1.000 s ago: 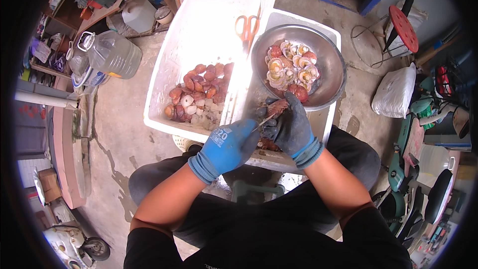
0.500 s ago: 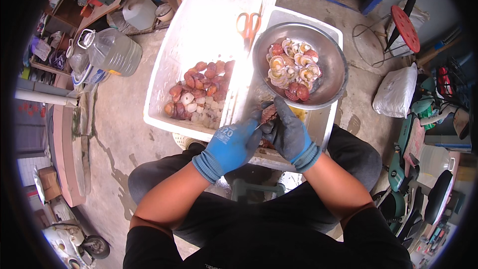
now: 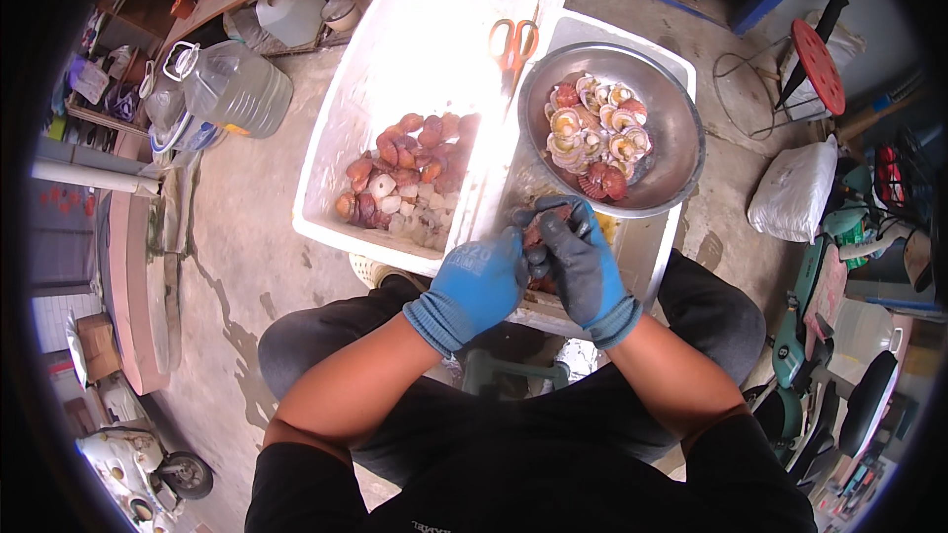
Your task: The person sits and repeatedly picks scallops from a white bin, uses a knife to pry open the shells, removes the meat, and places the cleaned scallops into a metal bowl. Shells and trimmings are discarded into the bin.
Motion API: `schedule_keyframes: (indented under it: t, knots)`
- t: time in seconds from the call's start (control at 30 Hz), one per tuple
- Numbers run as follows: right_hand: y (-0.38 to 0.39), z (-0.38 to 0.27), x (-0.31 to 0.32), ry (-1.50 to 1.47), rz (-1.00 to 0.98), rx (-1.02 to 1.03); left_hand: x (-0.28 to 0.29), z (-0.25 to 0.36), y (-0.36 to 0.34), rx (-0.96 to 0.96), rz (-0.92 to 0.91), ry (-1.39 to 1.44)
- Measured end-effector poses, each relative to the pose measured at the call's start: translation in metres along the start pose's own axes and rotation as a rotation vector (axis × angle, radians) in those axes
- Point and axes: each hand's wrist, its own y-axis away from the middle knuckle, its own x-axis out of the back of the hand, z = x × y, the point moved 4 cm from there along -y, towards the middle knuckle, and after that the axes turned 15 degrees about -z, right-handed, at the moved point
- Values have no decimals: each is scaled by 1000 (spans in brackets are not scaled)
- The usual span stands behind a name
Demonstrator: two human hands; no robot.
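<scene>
The left hand, in a blue glove, and the right hand, in a dark grey one, are pressed together and closed around a reddish scallop over the near edge of the white tub. The shell is mostly hidden (so whether a blade is in play I cannot tell). Working it well likely means a firm left-hand cradle, then laying the opened half in the metal bowl just beyond, away from the unopened scallops.

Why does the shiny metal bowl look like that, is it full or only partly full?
Partly full. The metal bowl holds opened scallop shells heaped on its left side, while the right side shows bare metal.
</scene>
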Motion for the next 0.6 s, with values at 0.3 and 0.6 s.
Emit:
schedule_keyframes:
  t: [0.3, 0.6]
  knots:
    - [-4, -15, -1, -170, -123, 60, 51, 23, 15, -175, 270, 206]
    - [5, -31, -16, -362, -221, 4, 81, 7, 12, -171, 359, 267]
